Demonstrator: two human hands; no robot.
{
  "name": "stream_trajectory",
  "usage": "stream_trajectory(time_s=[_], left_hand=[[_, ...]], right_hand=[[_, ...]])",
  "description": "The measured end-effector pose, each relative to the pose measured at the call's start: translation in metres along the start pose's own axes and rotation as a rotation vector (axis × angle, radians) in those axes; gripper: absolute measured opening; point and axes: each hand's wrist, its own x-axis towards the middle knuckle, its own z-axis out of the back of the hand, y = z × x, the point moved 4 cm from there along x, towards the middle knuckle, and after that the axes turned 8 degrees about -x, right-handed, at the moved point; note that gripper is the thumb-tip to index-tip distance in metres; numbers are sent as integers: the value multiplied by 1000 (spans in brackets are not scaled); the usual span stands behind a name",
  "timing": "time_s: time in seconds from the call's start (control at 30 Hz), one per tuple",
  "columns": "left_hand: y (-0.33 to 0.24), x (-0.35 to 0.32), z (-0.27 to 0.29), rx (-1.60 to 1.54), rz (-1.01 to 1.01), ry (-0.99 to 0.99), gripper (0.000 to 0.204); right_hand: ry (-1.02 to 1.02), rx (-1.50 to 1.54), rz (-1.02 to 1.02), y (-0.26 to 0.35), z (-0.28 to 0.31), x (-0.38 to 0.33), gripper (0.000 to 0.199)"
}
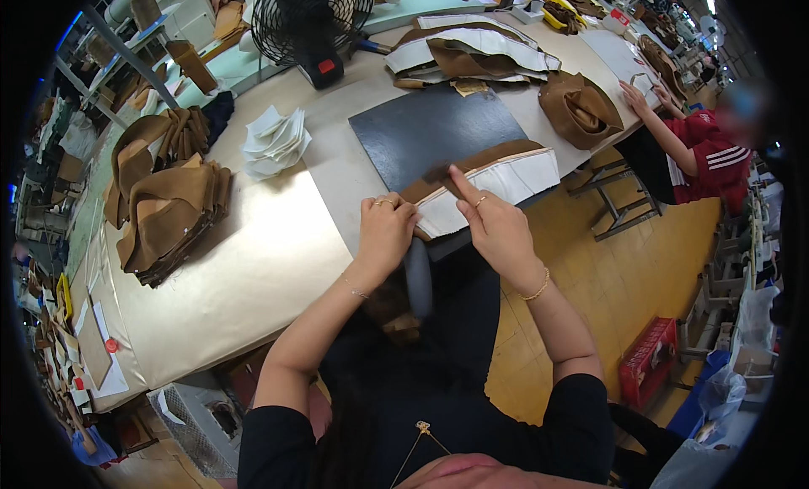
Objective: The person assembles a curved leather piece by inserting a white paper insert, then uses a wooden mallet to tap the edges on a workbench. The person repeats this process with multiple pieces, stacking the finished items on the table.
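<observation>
Broadly, most of the view is filled by a pale bench point(253, 295), its surface covered with sheeting that is lit brightly at the left. At its far right side a co-worker in a red shirt point(716, 156) is seen, with both hands rested near the edge. The left part is occupied by stacked brown pieces point(173, 211), laid in overlapping layers, and the far middle by a pile of brown-and-white bands point(484, 51). Just in front of that pile a dark slab point(404, 135) is set flat, with a black fan point(312, 21) stood beyond its left corner. Across the near part of the slab a brown-and-white strip point(510, 179) is held, its white face turned toward the wearer and its brown edge kept on the far side. To the right of the slab a coiled brown bundle point(580, 110) is placed. The strip's left end is pinched between the thumb and bent fingers of the left hand point(388, 232); over its middle the index finger of the right hand point(499, 236) is stretched to the brown edge, but whether anything is gripped there cannot be told, as the spot is blurred. Left of the slab, small white pieces point(276, 142) are heaped loosely. Below the left hand a grey handle point(418, 283) is seen, and by a thin bracelet point(539, 285) the right wrist is circled.
</observation>
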Motion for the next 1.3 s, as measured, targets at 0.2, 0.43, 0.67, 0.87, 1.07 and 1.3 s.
stream_trajectory(time_s=[0.2,0.43,0.67,0.87,1.07,1.3], left_hand=[[-2,3,1,7,-5,-10,9],[-6,0,0,36,-16,-15,8],[4,-7,8,-104,101,19,8],[5,-33,39,-170,4,-35,12],[68,-118,152,66,179,-313,18],[157,-329,393,1044,463,-825,33]], right_hand=[[149,-133,68,-9,-19,0,49],[120,-110,96,-4,-24,2,48],[52,-100,116,9,-22,0,49],[99,-109,99,9,-13,3,49],[315,-149,179,-1,-28,3,46],[0,-280,328,-24,-36,68,35]])
